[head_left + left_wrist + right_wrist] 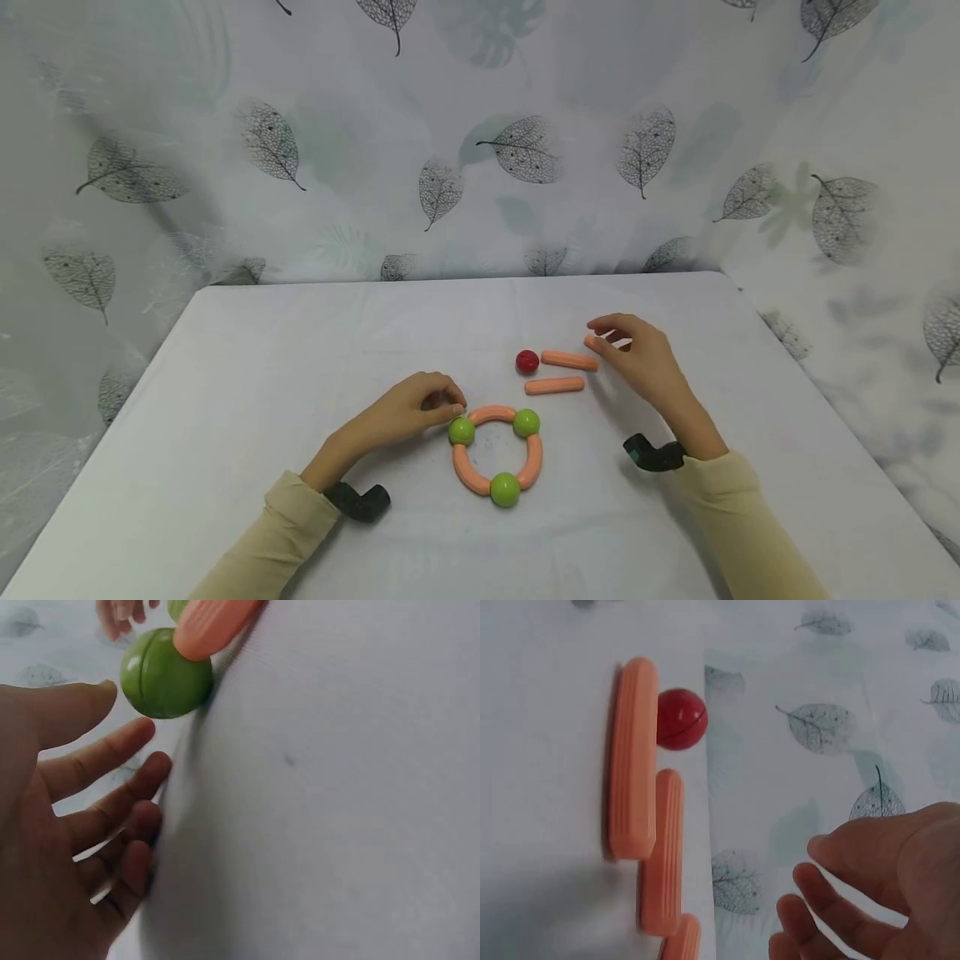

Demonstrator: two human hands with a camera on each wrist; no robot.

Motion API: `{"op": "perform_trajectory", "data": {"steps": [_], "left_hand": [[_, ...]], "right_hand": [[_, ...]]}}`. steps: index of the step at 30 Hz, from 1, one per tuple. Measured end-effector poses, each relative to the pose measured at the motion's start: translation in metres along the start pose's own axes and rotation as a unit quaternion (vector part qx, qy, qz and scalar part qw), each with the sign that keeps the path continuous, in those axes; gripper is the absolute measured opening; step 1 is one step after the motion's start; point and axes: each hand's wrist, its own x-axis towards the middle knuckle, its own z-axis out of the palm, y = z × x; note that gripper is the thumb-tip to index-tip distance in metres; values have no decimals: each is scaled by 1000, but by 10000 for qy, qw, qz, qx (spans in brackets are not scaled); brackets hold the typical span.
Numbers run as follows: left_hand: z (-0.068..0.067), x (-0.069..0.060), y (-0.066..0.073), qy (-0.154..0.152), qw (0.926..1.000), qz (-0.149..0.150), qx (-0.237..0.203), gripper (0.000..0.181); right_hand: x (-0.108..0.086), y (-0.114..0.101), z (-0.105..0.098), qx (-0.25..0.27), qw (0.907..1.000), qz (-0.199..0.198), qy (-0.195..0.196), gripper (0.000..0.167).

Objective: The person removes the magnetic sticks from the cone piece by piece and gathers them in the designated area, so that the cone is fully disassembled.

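In the head view, three green balls [505, 489] and three curved orange pieces [470, 472] form a ring on the table. My left hand [412, 410] is beside the ring's upper-left ball [462, 430]. The left wrist view has this ball [166, 673] just beyond the thumb of the hand [90, 780], whose fingers are spread and loosely bent. Two straight orange sticks [554, 385] lie near a red ball [527, 362]. At a third stick [590, 341] is my right hand [645, 357], partly covering it; the right wrist view shows the relaxed fingers [840, 900] apart from the sticks [634, 761].
The white table [300, 333] ends at a back edge against a leaf-patterned sheet [337, 208]. Dark devices [360, 502] are strapped at both wrists. Bare tabletop lies left of the ring and in front of it.
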Motion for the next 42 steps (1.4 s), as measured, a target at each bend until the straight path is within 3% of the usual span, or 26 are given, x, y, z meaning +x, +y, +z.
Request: {"op": "perform_trajectory", "data": {"steps": [4,10,16,21,27,32,42], "left_hand": [[0,-3,8,-135,9999,-3,38,15],[11,-14,17,-35,9995,-141,294,25],[22,-24,19,375,9980,-9,512,35],[27,-30,14,598,9978,5,287,32],[29,-31,6,586,9980,236,-96,31],[32,-30,0,585,9970,502,-118,30],[35,-31,-4,692,9954,658,50,33]], "right_hand": [[-5,-17,7,233,9949,-848,-491,29],[-19,-36,26,715,9709,-1864,-1325,28],[-26,-43,47,740,9523,-2390,-1749,27],[-29,-44,61,674,9432,-2718,-1788,26],[-31,-45,73,314,9424,-2882,-1670,25],[-33,-45,75,167,9457,-2652,-1873,26],[-36,-42,80,487,9470,-2191,-2297,24]]}}
